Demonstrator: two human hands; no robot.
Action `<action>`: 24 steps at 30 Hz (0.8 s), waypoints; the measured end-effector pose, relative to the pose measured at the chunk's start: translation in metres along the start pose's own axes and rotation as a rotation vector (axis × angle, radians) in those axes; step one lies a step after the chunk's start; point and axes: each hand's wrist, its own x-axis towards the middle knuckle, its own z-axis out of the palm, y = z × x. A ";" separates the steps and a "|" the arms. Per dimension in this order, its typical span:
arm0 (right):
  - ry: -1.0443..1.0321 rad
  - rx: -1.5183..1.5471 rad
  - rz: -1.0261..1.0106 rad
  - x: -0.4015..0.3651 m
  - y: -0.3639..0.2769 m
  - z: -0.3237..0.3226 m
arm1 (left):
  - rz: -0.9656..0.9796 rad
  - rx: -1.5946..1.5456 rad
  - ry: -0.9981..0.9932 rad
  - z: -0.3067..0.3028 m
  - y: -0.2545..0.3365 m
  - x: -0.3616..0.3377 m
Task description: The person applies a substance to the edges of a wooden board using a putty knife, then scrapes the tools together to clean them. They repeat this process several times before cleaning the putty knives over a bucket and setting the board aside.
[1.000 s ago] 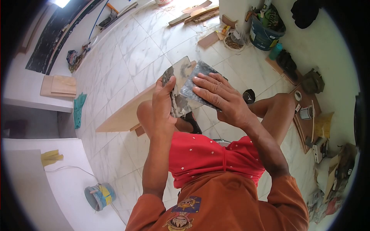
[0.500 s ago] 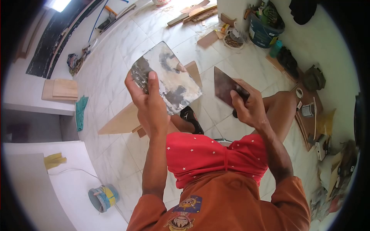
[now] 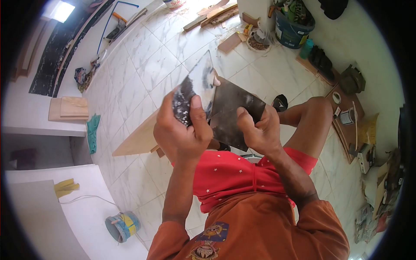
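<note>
My left hand (image 3: 184, 132) is closed around a flat, putty-smeared plate (image 3: 202, 82), thumb on its dark near part. The plate is tilted, so its white-and-grey face shows narrow. In my right hand (image 3: 262, 130) is a dark, thin putty spreader (image 3: 232, 104), gripped by its near edge with the thumb across its face. The spreader's left edge meets the right edge of the plate, where a small pinkish-beige lump (image 3: 217, 81) of putty sits. Both tools are held up in front of my red shorts (image 3: 229, 171).
A wooden board (image 3: 136, 134) lies on the tiled floor to the left. A blue bucket (image 3: 122, 226) stands lower left. At upper right, a dark bucket (image 3: 291, 34) holds tools. A can (image 3: 346, 116) and a tape roll (image 3: 336, 98) rest on a brown board at right.
My hands have come together. The plate has turned nearly edge-on, and the spreader has moved left and swung its broad face into view against it. My right leg has shifted.
</note>
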 end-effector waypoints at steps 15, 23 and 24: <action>-0.020 0.115 0.107 0.012 0.023 -0.010 | -0.031 0.173 -0.255 -0.001 -0.006 -0.018; -0.048 0.436 0.297 0.021 0.037 -0.032 | -0.243 0.116 -0.244 -0.001 -0.018 -0.024; -0.056 0.449 0.310 0.021 0.034 -0.035 | -0.266 0.100 -0.213 0.001 -0.024 -0.025</action>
